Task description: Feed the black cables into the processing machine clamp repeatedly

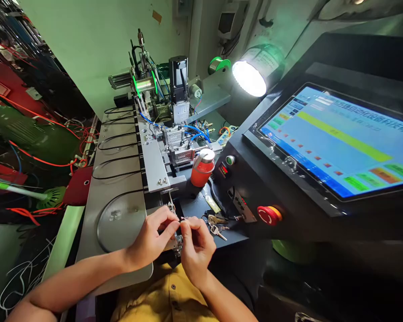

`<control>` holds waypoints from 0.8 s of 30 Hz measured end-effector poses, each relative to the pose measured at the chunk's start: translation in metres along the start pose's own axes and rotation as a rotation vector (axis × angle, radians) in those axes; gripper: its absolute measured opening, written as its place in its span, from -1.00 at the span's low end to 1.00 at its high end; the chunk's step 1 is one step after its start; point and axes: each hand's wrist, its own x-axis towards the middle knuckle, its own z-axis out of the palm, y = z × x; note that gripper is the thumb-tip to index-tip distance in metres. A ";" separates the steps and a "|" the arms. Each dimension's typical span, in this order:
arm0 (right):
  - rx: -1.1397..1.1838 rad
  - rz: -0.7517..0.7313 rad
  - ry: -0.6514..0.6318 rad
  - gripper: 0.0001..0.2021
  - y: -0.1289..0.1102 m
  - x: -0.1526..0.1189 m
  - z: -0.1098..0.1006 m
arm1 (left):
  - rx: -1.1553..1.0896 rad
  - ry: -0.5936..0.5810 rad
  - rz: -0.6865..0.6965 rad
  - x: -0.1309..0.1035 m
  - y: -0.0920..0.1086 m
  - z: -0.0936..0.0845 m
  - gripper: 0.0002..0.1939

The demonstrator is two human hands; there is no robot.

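My left hand (152,235) and my right hand (198,250) meet fingertip to fingertip at the front of the machine. Thumb and forefinger are pinched on each; whatever lies between them is too small and covered to make out. Just below the fingers shows a small metal fixture (178,245), partly hidden by the hands. To the left, a looped black cable (98,223) lies on the metal tabletop (121,232). More black cable loops (102,173) lie in a row farther back, their ends running into the machine's edge.
A red jar with a pale lid (201,172) stands beyond my hands, with keys (216,228) to the right. The touchscreen panel (342,138) has a red emergency stop button (267,215). A lit lamp (250,77) and wire spools (146,85) sit farther back.
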 end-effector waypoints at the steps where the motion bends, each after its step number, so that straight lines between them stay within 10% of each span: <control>1: -0.002 0.009 0.008 -0.83 0.000 0.000 0.001 | -0.007 0.003 -0.001 0.000 0.000 0.000 -0.78; 10: 0.032 0.172 -0.020 -0.77 0.003 -0.001 -0.004 | 0.045 -0.016 0.008 0.000 -0.005 -0.001 -0.78; 16: -0.217 0.312 -0.276 -0.80 0.008 0.020 -0.025 | 0.350 0.044 0.031 0.015 -0.013 -0.023 -0.74; 24: -0.377 0.339 -0.168 -0.74 0.015 0.031 -0.047 | 0.507 -0.030 -0.087 0.028 -0.029 -0.027 -0.74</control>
